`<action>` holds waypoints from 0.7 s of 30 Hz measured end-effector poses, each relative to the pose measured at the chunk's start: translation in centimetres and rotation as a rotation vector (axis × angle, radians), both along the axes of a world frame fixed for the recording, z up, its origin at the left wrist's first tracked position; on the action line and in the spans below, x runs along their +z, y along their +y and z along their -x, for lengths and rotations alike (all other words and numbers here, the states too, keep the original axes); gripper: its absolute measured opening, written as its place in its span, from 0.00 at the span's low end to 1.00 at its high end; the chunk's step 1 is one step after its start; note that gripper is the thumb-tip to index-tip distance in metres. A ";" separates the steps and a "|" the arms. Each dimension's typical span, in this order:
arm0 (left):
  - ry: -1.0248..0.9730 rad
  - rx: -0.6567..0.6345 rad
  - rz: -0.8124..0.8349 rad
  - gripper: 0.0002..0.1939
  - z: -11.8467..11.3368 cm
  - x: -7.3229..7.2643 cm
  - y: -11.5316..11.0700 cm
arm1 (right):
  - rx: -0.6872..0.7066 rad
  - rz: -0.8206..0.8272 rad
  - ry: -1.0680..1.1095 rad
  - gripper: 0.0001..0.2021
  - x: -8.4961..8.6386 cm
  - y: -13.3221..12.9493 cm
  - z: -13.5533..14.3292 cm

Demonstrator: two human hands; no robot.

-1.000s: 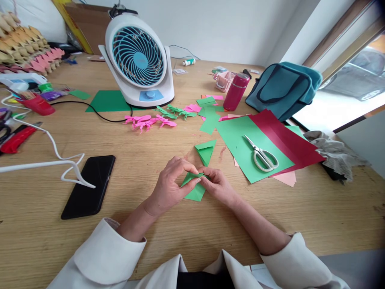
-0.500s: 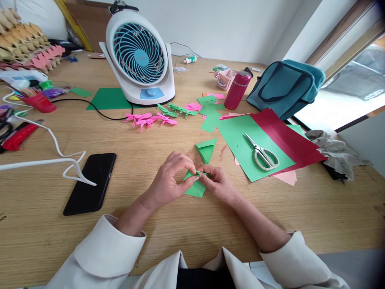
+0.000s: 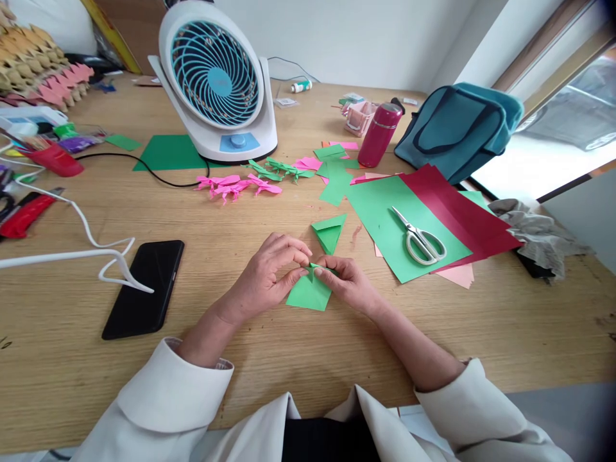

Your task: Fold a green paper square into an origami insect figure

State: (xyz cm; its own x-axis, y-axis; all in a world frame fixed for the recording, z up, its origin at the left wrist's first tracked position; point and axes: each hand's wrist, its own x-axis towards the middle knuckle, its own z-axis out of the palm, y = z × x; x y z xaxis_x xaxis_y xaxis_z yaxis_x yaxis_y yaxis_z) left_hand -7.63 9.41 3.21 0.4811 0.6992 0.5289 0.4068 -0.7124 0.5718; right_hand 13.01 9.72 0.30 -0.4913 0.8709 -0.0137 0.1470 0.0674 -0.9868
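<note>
Green paper (image 3: pixel 310 296) is held at its top edge by right hand (image 3: pixel 350 282), met there by left hand (image 3: pixel 270 273); scissors (image 3: pixel 418 242) are laid on larger green sheet (image 3: pixel 385 232).

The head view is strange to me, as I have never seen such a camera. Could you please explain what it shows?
No machine appears here. A person wears the camera on the head, looking forward and down, so the two bare hands are the wearer's own. The right hand pinches a folded green paper at its far edge. The left hand has its fingertips there too; whether they grip is hard to tell. Just beyond, on the table, lies a folded triangle. To the right, scissors lie on a light green sheet; to the left is a phone. Farther back stand a fan, a bottle and a bag.
</note>
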 end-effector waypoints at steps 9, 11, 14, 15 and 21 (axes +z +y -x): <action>0.038 -0.014 -0.035 0.03 0.1 0.1 -0.1 | 0.043 -0.024 -0.004 0.19 0.0 0.0 -0.2; 0.048 -0.011 -0.014 0.02 0.0 0.1 -0.1 | 0.044 -0.025 -0.004 0.19 -0.1 0.1 -0.2; 0.039 -0.005 0.007 0.05 -0.2 0.2 -0.1 | 0.044 -0.012 -0.002 0.20 -0.3 0.2 -0.3; 0.030 -0.001 0.008 0.05 -0.3 0.2 -0.1 | 0.042 -0.010 -0.003 0.20 -0.3 0.2 -0.2; 0.003 0.090 0.082 0.01 -1.0 -0.3 -0.4 | 0.018 -0.040 -0.039 0.20 -0.1 0.0 -0.1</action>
